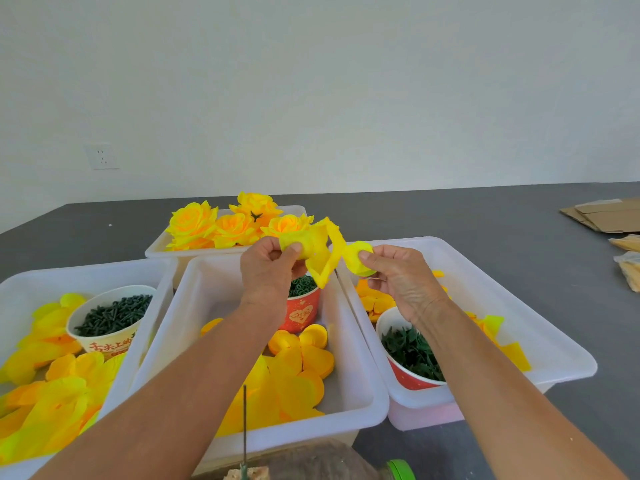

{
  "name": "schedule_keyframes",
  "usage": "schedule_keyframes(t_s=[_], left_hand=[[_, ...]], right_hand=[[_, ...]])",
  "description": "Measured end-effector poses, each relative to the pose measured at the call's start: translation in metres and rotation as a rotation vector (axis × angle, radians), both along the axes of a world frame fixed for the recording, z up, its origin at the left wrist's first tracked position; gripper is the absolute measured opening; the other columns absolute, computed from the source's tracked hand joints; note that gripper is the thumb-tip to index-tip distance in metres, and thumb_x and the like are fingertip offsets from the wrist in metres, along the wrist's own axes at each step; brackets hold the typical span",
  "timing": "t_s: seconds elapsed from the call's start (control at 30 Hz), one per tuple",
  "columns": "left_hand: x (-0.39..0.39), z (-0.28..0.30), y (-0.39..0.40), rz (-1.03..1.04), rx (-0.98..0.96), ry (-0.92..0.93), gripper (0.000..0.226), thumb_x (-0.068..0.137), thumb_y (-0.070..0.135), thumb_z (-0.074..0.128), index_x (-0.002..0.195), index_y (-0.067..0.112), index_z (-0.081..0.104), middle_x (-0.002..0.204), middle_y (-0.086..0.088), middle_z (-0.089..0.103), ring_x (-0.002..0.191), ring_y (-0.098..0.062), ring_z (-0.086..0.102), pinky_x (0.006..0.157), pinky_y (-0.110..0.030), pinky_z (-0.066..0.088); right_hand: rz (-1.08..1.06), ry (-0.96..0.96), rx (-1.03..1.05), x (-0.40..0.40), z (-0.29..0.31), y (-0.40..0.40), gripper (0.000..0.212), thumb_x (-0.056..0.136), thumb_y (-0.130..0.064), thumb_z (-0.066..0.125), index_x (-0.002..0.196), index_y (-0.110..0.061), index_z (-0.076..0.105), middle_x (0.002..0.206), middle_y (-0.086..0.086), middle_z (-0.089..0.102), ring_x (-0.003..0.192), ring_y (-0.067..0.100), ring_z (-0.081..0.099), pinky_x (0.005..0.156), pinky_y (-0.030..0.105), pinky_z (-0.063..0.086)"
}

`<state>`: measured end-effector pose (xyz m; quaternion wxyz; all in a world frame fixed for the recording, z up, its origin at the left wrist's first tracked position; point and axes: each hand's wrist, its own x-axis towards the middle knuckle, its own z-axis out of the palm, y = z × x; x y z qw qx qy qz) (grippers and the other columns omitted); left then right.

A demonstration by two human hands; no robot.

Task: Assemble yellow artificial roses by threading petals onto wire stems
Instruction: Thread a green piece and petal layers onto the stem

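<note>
Both hands up over the middle bins, stretching one yellow petal strip point(325, 252) between them; its long axis runs roughly L–R, sagging to a point low in the middle and kinked up at the top. Left hand point(268, 271) pinches the strip's left end w/ thumb and curled fingers; right hand point(398, 275) pinches the rounded right-end petal betw thumb and forefinger, other fingers loosely bent. A thin green wire stem point(245, 427) stands upright near the bottom edge, pointing straight up, stuck in a pale block; neither hand touches it. 4 white plastic bins on the dark grey table point(485, 216): far bin point(156, 249) holds finished yellow roses, approx 5 showing; left bin point(20, 282) has loose yellow petals + a white paper cup point(104, 336) of dark green short tube pieces; middle bin point(363, 386) has yellow petal sets + a red paper cup point(303, 311) of green rings, part hidden behind the left hand; right bin point(536, 327) has some orange-yellow petals + a red-and-white cup point(405, 372) of green leafy calyx pieces. 3 cups total. Flattened cardboard point(606, 214) lies far right on the table. A wall socket point(101, 156) is on the white wall at left.
</note>
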<state>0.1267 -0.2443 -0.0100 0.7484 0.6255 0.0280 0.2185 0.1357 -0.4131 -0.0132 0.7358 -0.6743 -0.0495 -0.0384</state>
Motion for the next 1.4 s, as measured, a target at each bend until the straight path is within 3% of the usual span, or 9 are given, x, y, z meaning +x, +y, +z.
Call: schedule_keyframes(t_s=[0.23, 0.37, 0.57, 0.73, 0.87, 1.07, 1.13, 1.23, 1.4], left_hand=[[0.004, 0.002, 0.006, 0.203, 0.03, -0.014, 0.025, 0.084, 0.0, 0.062, 0.088, 0.022, 0.051, 0.073, -0.007, 0.057, 0.062, -0.014, 0.055, 0.054, -0.024, 0.048], [0.004, 0.005, 0.007, 0.291, 0.127, -0.094, 0.036, 0.084, -0.006, 0.046, 0.096, 0.027, 0.054, 0.065, 0.002, 0.048, 0.047, 0.0, 0.041, 0.042, -0.015, 0.036], [-0.004, 0.007, 0.006, 0.411, 0.538, -0.204, 0.038, 0.088, -0.009, 0.04, 0.088, 0.013, 0.071, 0.095, -0.01, 0.062, 0.077, -0.018, 0.052, 0.07, -0.021, 0.034], [-0.01, -0.001, -0.006, 0.214, 0.728, -0.325, 0.028, 0.09, -0.008, 0.047, 0.096, 0.003, 0.072, 0.094, -0.016, 0.068, 0.085, -0.027, 0.063, 0.077, -0.028, 0.048], [-0.013, -0.006, -0.012, 0.025, 0.708, -0.254, 0.025, 0.092, -0.002, 0.048, 0.095, 0.006, 0.072, 0.078, -0.01, 0.068, 0.063, -0.018, 0.065, 0.066, -0.025, 0.053], [-0.015, -0.005, -0.018, -0.12, 0.607, -0.152, 0.016, 0.085, 0.019, 0.064, 0.076, 0.009, 0.074, 0.067, -0.008, 0.069, 0.057, -0.005, 0.059, 0.058, -0.014, 0.047], [-0.014, -0.007, -0.018, -0.158, 0.634, -0.126, 0.028, 0.083, 0.029, 0.067, 0.074, 0.003, 0.072, 0.069, -0.018, 0.067, 0.059, -0.016, 0.057, 0.059, -0.026, 0.047], [-0.013, -0.008, -0.017, -0.202, 0.565, -0.096, 0.029, 0.081, 0.025, 0.07, 0.074, -0.003, 0.07, 0.07, -0.027, 0.062, 0.058, -0.016, 0.049, 0.054, -0.023, 0.041], [-0.013, -0.005, -0.014, -0.341, 0.256, 0.03, 0.016, 0.086, 0.01, 0.063, 0.072, 0.008, 0.072, 0.068, -0.01, 0.069, 0.065, -0.015, 0.064, 0.065, -0.022, 0.054]], right_hand=[[-0.145, -0.041, 0.03, 0.003, -0.001, -0.003, 0.008, 0.083, -0.012, 0.068, 0.075, -0.014, 0.068, 0.061, -0.001, 0.067, 0.05, 0.005, 0.055, 0.047, 0.016, 0.044], [-0.175, -0.069, 0.036, 0.005, -0.002, -0.004, 0.013, 0.08, -0.013, 0.071, 0.068, -0.013, 0.066, 0.049, -0.006, 0.06, 0.042, 0.002, 0.05, 0.045, 0.016, 0.043], [-0.164, -0.129, -0.034, 0.006, -0.005, -0.004, 0.03, 0.077, -0.016, 0.075, 0.054, -0.014, 0.055, 0.041, -0.007, 0.049, 0.04, 0.005, 0.041, 0.044, 0.016, 0.037], [-0.13, -0.267, -0.12, 0.005, -0.007, 0.0, 0.047, 0.073, -0.016, 0.077, 0.043, -0.023, 0.042, 0.042, -0.01, 0.033, 0.044, 0.01, 0.032, 0.044, 0.02, 0.031], [-0.061, -0.367, -0.195, 0.003, -0.008, 0.003, 0.052, 0.073, -0.014, 0.078, 0.037, -0.025, 0.043, 0.038, -0.014, 0.028, 0.039, 0.003, 0.027, 0.042, 0.013, 0.028], [-0.078, -0.553, -0.373, -0.002, -0.01, 0.008, 0.051, 0.067, -0.018, 0.082, 0.048, -0.021, 0.035, 0.047, -0.012, 0.029, 0.046, 0.005, 0.025, 0.046, 0.017, 0.026], [-0.069, -0.599, -0.444, -0.002, -0.013, 0.01, 0.047, 0.068, -0.014, 0.082, 0.049, -0.017, 0.039, 0.049, -0.005, 0.032, 0.047, 0.005, 0.027, 0.046, 0.018, 0.027], [-0.017, -0.617, -0.497, -0.003, -0.015, 0.013, 0.041, 0.066, -0.012, 0.083, 0.051, -0.005, 0.045, 0.051, 0.002, 0.034, 0.051, 0.007, 0.027, 0.047, 0.025, 0.029], [0.209, -0.438, -0.333, -0.004, -0.011, 0.008, 0.021, 0.076, -0.012, 0.076, 0.067, 0.004, 0.065, 0.058, 0.007, 0.05, 0.057, 0.012, 0.04, 0.055, 0.023, 0.038]])
